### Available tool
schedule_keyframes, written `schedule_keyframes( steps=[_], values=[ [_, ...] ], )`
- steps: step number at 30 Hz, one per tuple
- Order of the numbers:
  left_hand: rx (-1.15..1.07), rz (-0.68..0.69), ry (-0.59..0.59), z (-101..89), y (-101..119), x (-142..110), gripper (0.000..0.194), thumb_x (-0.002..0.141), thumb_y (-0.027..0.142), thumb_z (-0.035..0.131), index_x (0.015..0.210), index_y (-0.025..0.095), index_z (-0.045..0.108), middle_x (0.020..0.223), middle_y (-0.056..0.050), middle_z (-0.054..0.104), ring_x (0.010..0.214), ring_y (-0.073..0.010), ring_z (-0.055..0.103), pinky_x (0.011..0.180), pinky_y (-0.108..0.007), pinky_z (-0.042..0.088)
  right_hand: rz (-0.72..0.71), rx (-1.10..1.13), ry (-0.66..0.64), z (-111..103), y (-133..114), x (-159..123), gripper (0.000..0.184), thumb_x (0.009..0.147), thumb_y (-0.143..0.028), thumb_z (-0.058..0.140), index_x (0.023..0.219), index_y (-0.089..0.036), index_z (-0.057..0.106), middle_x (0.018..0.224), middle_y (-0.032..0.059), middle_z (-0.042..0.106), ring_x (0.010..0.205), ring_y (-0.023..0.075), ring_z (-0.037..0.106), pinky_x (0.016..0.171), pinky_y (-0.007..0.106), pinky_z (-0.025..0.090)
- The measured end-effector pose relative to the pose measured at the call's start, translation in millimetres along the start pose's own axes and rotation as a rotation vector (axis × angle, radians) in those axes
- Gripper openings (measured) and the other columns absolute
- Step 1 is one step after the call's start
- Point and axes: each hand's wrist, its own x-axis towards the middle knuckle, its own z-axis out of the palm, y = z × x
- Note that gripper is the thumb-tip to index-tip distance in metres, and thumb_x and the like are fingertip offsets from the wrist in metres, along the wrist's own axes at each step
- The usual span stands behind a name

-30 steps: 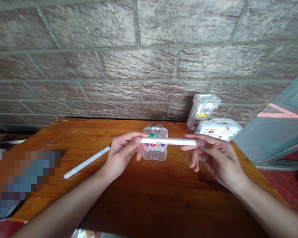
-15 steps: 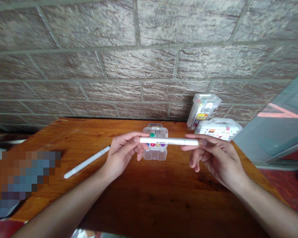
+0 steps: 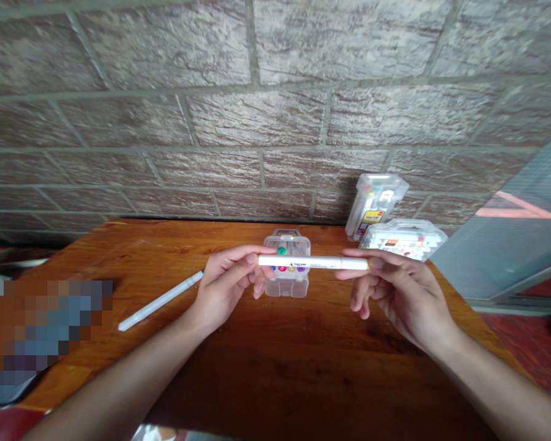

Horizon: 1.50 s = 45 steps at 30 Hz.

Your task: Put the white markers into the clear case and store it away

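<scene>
A white marker pen (image 3: 314, 263) with small dark print is held level in front of me, its cap toward the right. My left hand (image 3: 229, 278) pinches the left end between thumb and fingertips. At the other end, my right hand (image 3: 401, 291) grips the capped part with thumb and forefinger, its lower fingers curled. Behind the pen stands an open clear plastic case (image 3: 287, 286) with several markers in it, their coloured ends partly hidden by the pen. A second white marker (image 3: 160, 301) lies slantwise on the table, left of my left hand.
The wooden table (image 3: 275, 367) meets a brick-patterned wall (image 3: 211, 122). Two clear marker cases, a tall one (image 3: 374, 205) and a wide one (image 3: 404, 240), stand at the back right. A pixelated patch covers the left edge. Beyond the table's right edge is a glass panel (image 3: 514, 245).
The marker between my hands has turned slightly about its length, so its print shows differently. Both hands stay almost in place.
</scene>
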Motion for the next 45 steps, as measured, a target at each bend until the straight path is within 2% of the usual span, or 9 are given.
schedule_keyframes(
  steps=[16,27,34,39,45],
  values=[
    [0.247,0.110,0.016,-3.6,-5,-1,0.019,0.097,0.029,0.073,0.112,0.023,0.084,0.080,-0.005,0.080,0.053,-0.0075,0.057,0.054,-0.022,0.046,-0.028,-0.098,0.048,-2,6,2,0.021,0.096,-0.038,0.077,0.098,-0.018,0.080,0.093,0.0118,0.085,0.054,0.0183,0.077,0.045,0.022,0.061],
    [0.464,0.088,0.065,5.0,-2,-4,0.018,0.087,0.029,0.082,0.101,0.018,0.085,0.055,0.001,0.065,0.043,-0.0072,0.049,0.042,-0.019,0.035,-0.051,-0.240,0.053,3,7,2,0.018,0.091,-0.035,0.083,0.094,-0.018,0.079,0.084,0.0086,0.084,0.053,0.0175,0.077,0.043,0.021,0.062],
    [0.508,0.164,0.046,10.7,-1,-2,0.008,0.081,0.018,0.084,0.088,0.016,0.082,0.059,0.002,0.069,0.045,-0.0061,0.050,0.046,-0.018,0.040,-0.082,-0.334,0.039,2,13,-1,0.017,0.089,-0.032,0.085,0.092,-0.017,0.078,0.070,0.0053,0.080,0.050,0.0148,0.073,0.045,0.020,0.060],
    [0.579,0.159,0.045,13.1,-1,-4,0.009,0.079,0.020,0.084,0.083,0.014,0.080,0.068,-0.003,0.076,0.056,-0.0103,0.061,0.053,-0.019,0.045,-0.116,-0.399,0.093,2,18,-4,0.022,0.082,-0.032,0.090,0.092,-0.018,0.076,0.065,0.0032,0.078,0.046,0.0139,0.069,0.044,0.020,0.058],
    [0.620,0.146,0.050,15.0,0,-5,0.012,0.077,0.023,0.085,0.081,0.014,0.078,0.067,-0.003,0.075,0.057,-0.0119,0.062,0.054,-0.021,0.045,-0.101,-0.424,0.129,5,19,-4,0.030,0.074,-0.035,0.096,0.088,-0.018,0.076,0.063,0.0023,0.076,0.046,0.0154,0.068,0.043,0.022,0.059]
  ],
)
